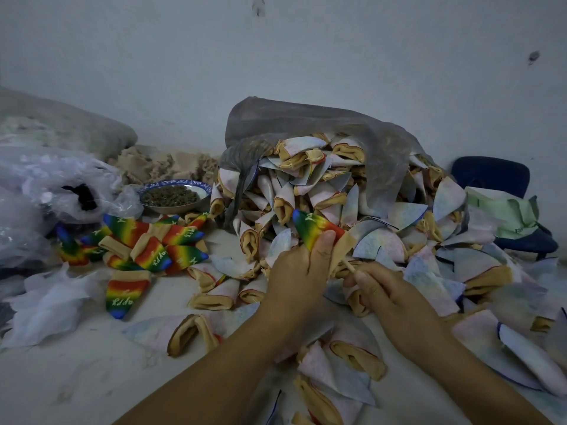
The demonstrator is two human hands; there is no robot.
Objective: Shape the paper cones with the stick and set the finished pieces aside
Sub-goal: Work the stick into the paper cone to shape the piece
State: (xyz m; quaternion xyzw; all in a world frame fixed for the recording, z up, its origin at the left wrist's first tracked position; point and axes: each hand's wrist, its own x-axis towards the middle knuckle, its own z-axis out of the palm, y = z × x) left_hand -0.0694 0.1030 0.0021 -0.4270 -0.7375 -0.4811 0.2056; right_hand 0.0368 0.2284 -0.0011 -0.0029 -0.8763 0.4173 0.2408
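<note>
**Rainbow cone pinched in the left hand, stick in the right**

Near the middle of the bench (92,378), lifted just off the heap: one rainbow cone (311,227), point aimed up and away. Blue at the tip, then green, yellow, orange and red toward the wide end, with pale lettering across the bands and a tan lining spilling from the mouth. Pinched at that wide end by the left hand (299,273), grip pressed onto the red band, thumb on top. Just to the right, a thin pale stick (349,266), far end tucked into the tan mouth, near end wrapped in the curled grip of the right hand (391,297).

Behind and to the right, a big heap of unshaped pieces (322,185), pale blue-pink outside and tan inside, tumbling out of a grey plastic bag (306,124) toward the near edge. Toward the left side, a loose cluster of finished rainbow pieces (147,243), lying flat and overlapping. Behind those, a blue-rimmed bowl (175,196) of small dark pellets. Farther left, crumpled clear plastic (46,185) and white tissue scraps (46,302). Off the right edge, a dark blue chair (491,176).
</note>
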